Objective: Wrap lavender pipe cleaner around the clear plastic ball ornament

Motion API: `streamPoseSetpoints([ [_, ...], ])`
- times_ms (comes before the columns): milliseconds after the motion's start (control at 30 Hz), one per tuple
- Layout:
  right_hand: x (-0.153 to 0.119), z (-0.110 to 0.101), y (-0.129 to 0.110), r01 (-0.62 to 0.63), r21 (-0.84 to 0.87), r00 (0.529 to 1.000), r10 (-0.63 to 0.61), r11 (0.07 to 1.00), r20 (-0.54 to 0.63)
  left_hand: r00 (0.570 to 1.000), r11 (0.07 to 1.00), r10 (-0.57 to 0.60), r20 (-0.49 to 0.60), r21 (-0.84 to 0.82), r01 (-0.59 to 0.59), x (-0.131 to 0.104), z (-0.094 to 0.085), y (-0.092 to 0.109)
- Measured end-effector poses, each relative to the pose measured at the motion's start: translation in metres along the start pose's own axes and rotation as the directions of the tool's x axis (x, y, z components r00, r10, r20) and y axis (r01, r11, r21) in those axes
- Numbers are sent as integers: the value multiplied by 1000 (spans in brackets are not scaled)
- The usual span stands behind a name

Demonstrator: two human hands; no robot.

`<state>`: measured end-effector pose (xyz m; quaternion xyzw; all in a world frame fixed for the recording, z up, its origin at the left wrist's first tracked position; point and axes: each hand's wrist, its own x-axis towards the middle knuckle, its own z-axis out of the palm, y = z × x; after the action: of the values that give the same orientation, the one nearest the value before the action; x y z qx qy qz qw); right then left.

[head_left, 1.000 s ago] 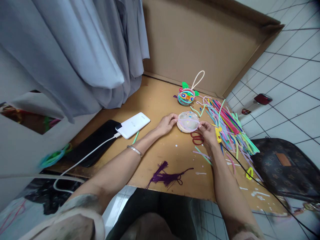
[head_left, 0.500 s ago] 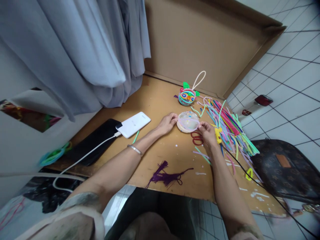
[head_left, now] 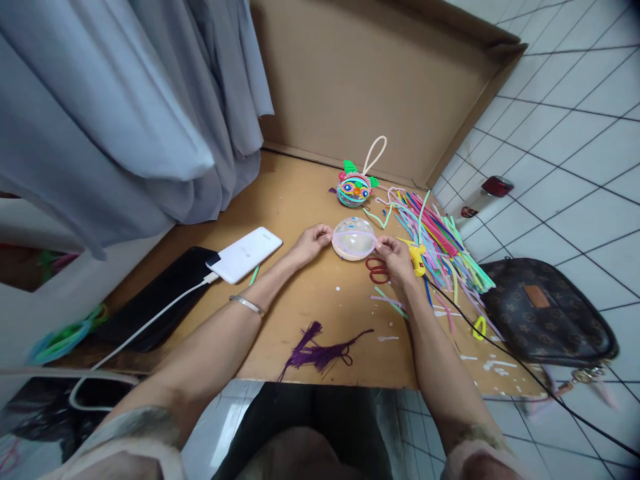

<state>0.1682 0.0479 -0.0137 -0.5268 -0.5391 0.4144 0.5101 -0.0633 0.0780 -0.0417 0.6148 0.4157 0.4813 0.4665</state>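
Though forearms point(head_left: 220, 340) point(head_left: 441, 353) apart, hands point(head_left: 311, 245) point(head_left: 397, 259) either side of ball point(head_left: 354, 250).

We found the red scissors point(head_left: 377, 269) partly hidden beside the right hand point(head_left: 395, 257), and lettering on the white phone point(head_left: 245, 255), well left of it, unreadably small.

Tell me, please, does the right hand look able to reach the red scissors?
Probably yes: the right hand is close to the red handles, which show uncovered, though it holds the lilac strip.
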Motion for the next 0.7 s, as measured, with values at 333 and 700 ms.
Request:
streamPoseSetpoints([
  [333, 1, 3, -2, 95, -24, 995, -94, 995, 23, 1000, 999, -27, 1, -45, 27, 0, -2, -1],
  [700, 3, 2, 2, 117, -57, 992, -119, 991, -32, 998, 1000, 15, 54, 8, -15, -2, 1, 0],
])
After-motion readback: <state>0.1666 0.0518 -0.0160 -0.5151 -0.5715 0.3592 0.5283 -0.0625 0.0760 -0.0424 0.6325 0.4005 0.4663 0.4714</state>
